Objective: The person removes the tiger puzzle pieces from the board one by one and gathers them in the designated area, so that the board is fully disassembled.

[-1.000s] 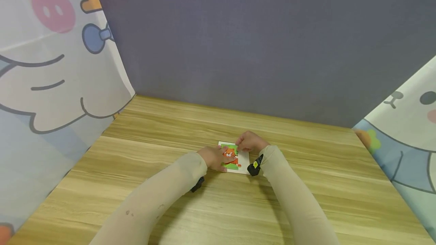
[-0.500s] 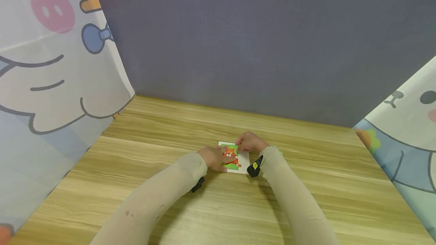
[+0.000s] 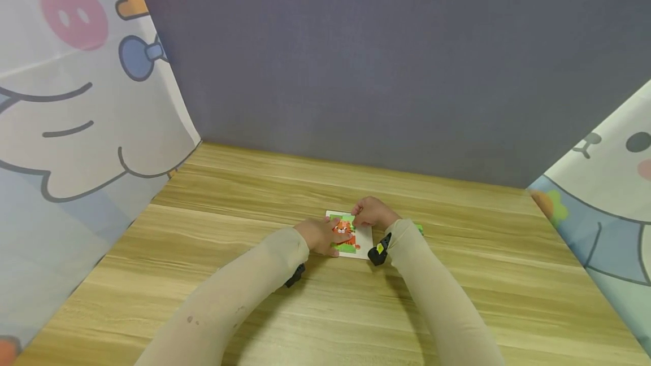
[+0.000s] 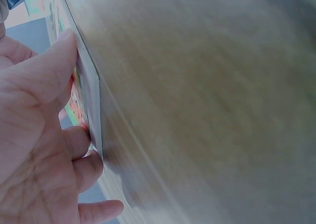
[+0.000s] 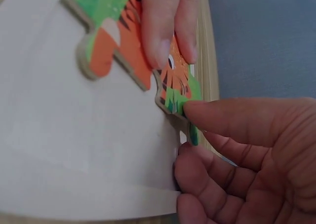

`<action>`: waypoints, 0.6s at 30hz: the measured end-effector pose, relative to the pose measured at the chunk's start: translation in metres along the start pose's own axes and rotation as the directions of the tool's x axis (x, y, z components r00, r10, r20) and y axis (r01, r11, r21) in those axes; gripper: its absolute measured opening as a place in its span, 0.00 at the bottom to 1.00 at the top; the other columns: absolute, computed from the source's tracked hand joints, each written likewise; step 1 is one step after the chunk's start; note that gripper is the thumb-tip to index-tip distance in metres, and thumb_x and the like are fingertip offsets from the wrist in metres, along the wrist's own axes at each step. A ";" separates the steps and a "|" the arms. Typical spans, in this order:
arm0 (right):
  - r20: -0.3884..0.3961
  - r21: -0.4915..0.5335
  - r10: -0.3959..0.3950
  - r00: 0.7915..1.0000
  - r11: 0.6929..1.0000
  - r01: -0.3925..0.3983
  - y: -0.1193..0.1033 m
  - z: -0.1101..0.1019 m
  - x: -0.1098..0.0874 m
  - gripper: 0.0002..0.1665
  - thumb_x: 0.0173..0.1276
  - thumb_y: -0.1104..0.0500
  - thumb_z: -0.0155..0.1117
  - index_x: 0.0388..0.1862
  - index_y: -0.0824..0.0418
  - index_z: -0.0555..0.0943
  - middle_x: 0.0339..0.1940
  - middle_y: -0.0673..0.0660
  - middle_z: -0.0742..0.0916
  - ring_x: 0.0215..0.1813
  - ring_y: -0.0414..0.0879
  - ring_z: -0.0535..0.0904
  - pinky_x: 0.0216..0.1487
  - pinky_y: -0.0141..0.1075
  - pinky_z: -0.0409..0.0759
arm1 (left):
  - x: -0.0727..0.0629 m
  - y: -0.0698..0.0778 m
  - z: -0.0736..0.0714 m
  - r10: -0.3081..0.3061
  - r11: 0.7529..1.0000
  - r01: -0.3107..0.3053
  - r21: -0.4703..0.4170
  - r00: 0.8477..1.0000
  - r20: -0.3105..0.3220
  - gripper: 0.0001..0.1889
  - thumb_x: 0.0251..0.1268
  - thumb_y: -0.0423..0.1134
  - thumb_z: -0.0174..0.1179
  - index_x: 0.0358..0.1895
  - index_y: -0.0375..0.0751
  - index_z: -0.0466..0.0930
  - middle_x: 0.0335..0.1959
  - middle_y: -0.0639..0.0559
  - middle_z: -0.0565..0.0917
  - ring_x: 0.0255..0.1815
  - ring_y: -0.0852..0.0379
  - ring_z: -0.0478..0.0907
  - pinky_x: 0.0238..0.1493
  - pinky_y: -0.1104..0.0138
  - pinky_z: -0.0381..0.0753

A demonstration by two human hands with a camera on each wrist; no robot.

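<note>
A white-backed jigsaw puzzle board [image 3: 365, 239] lies flat on the table, with tiger picture pieces [image 3: 346, 245] joined on its left part. My left hand [image 3: 316, 236] spreads over the pieces from the left, fingers resting on the tiger and thumb at the near edge. The left wrist view shows that thumb [image 4: 64, 51] on the board's rim. At the far edge, my right hand [image 3: 373, 212] pinches a green-and-orange puzzle piece [image 5: 175, 99] beside the joined ones, thumb on top and other fingers curled at the board's edge. Whether that piece lies fully flat cannot be told.
A small green piece [image 3: 420, 229] shows beside my right sleeve, mostly hidden by it. The wood-grain table [image 3: 244, 196] ends at a grey panel [image 3: 356, 72] behind. Cartoon-printed cloths [image 3: 102, 146] flank both sides.
Both hands stay almost in place on the puzzle. The right forearm has shifted slightly, and the green piece beside the sleeve has come into view.
</note>
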State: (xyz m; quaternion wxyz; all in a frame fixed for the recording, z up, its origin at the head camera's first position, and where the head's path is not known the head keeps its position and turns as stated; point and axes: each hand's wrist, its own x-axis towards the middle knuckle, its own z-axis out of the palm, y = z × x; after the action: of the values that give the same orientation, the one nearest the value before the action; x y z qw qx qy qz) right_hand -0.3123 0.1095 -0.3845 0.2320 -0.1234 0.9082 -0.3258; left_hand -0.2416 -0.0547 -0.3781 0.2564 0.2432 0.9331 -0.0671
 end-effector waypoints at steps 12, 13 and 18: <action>-0.007 0.060 -0.035 0.999 0.998 0.035 0.004 0.000 -0.002 0.09 0.55 0.73 0.64 0.37 0.71 0.80 0.24 0.53 0.80 0.25 0.40 0.72 0.27 0.29 0.73 | -0.003 0.000 0.000 0.005 0.997 -0.005 -0.083 1.000 0.000 0.32 0.69 0.59 0.49 0.74 0.72 0.51 0.78 0.52 0.44 0.76 0.52 0.46 0.62 0.54 0.70; -0.006 0.068 -0.035 0.999 0.997 0.036 0.005 0.000 -0.002 0.09 0.55 0.73 0.64 0.38 0.71 0.80 0.25 0.54 0.80 0.25 0.40 0.73 0.27 0.29 0.74 | -0.003 0.000 0.000 0.001 0.994 0.000 -0.106 1.000 0.003 0.32 0.69 0.59 0.49 0.74 0.72 0.52 0.78 0.52 0.44 0.76 0.52 0.45 0.63 0.53 0.69; -0.023 0.077 -0.048 0.999 0.996 0.049 0.007 0.000 -0.002 0.10 0.55 0.74 0.64 0.38 0.72 0.80 0.24 0.53 0.80 0.25 0.40 0.74 0.26 0.29 0.74 | -0.003 -0.002 0.001 -0.024 0.983 0.026 -0.180 1.000 0.011 0.32 0.67 0.59 0.50 0.74 0.73 0.53 0.78 0.49 0.43 0.77 0.51 0.44 0.67 0.50 0.61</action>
State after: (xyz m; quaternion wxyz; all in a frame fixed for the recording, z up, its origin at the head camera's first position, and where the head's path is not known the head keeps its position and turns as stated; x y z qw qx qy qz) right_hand -0.3110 0.1155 -0.3887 0.2191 -0.1328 0.8940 -0.3676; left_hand -0.2402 -0.0579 -0.3776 0.2806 0.2069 0.9372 0.0132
